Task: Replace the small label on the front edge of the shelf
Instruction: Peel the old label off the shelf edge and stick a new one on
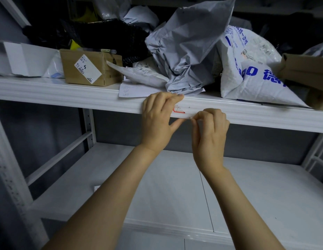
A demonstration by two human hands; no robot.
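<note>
**Forearms up, both hands on the label at the shelf edge**

Forearms reach up over the lower shelf (pixel 175 186) to the front edge (pixel 85 98) of the loaded shelf above.

- Label (pixel 179 111): small, white, red marks, lying on the face of the front edge between the two hands. Left part hidden by the left hand.
- Left hand (pixel 159 118): grip clamped on the front edge, fingers hooked over the top lip, thumb stretched out below toward the label.
- Right hand (pixel 211 130): grip pinching the label's lower right corner, thumb against forefinger.

Can't tell whether this is the old label coming off or the new one going on.

Risks, my read:
- If peeling: pulling hard from one corner could tear it and leave a strip stuck on the edge.
- If sticking: only one corner is controlled, so it may land skewed or creased.
- Left fingertips sit right against the grey mailer bag (pixel 189 47). The loose paper slip (pixel 131 90) overhangs the lip just beside them. A jerk on the front edge could knock either off.
</note>
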